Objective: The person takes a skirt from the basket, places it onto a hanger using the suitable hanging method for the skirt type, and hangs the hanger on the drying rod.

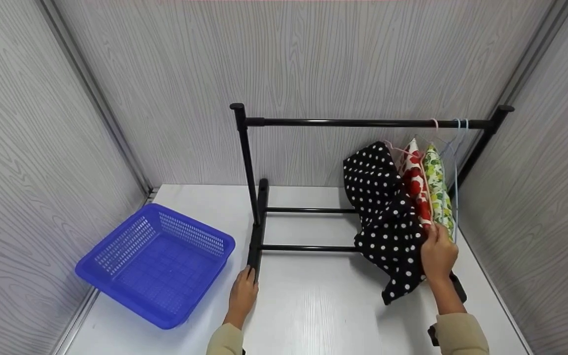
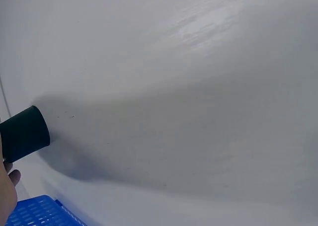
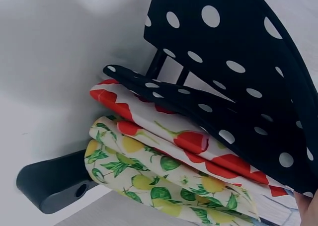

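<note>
In the head view my left hand (image 1: 243, 292) grips the front end of the black clothes rack's left foot (image 1: 255, 251); the left wrist view shows fingers curled by the dark foot end (image 2: 27, 134). My right hand (image 1: 439, 250) pinches the near lower end of a pink hanger (image 1: 427, 185) hooked on the rack bar (image 1: 338, 123). A black cloth with white polka dots (image 1: 385, 222) hangs from that hanger, touching the hand. Right behind it hang a red-and-white printed cloth (image 1: 414, 185) and a lemon-print cloth (image 1: 434, 177). The exact fingertip contact is hidden.
A blue plastic basket (image 1: 165, 266) stands at the left on the white table. Blue hangers (image 1: 456, 182) hang at the bar's right end. Two lower crossbars (image 1: 308, 248) join the rack's feet. Grey wood-grain panels (image 1: 289, 59) enclose the back and sides.
</note>
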Motion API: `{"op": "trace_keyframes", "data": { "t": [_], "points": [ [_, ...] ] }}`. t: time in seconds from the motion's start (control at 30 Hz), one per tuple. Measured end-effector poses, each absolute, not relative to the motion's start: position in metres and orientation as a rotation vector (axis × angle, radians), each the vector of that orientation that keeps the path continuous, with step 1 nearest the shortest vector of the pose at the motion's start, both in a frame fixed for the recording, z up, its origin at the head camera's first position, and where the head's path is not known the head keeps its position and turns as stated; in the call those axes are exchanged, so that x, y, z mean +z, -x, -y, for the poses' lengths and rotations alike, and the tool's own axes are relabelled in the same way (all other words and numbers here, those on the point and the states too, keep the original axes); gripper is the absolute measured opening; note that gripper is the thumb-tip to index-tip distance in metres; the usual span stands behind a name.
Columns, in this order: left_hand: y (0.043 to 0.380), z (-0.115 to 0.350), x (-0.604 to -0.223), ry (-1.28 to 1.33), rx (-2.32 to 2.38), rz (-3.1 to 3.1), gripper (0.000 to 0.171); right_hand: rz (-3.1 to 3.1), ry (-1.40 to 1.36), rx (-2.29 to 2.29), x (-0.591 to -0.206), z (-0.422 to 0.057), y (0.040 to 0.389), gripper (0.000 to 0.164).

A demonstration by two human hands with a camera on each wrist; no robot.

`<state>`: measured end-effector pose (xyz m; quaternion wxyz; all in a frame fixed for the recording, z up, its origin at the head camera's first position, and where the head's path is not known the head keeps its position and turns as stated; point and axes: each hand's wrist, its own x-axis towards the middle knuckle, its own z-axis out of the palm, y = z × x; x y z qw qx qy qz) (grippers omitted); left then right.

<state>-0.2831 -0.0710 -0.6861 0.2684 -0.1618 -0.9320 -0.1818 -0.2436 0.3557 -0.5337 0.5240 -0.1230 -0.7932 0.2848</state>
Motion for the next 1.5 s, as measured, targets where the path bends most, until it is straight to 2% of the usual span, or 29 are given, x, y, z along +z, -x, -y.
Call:
{"op": "trace_keyframes", "data": {
  "t": [0.47,0.8,0.97,1.23,1.5],
  "points": [
    [0.287,0.067,-0.686,0.395,-0.559,2.536,0.036,1.921,0.371,0.658,-0.533,-0.371,0.251,0.020],
    [0.290,0.066,-0.687,0.393,-0.533,2.518,0.036,1.931,0.379,0.720,-0.536,-0.367,0.240,0.025],
    [0.294,0.069,-0.684,0.389,-0.549,2.544,0.036,1.908,0.382,0.710,-0.538,-0.359,0.235,0.024],
    [0.296,0.069,-0.685,0.352,-0.593,2.549,0.036,1.853,0.401,0.744,-0.541,-0.334,0.228,0.036],
    [0.293,0.063,-0.679,0.309,-0.600,2.547,0.032,1.854,0.162,0.690,-0.541,-0.299,0.224,0.041]
  ]
}}
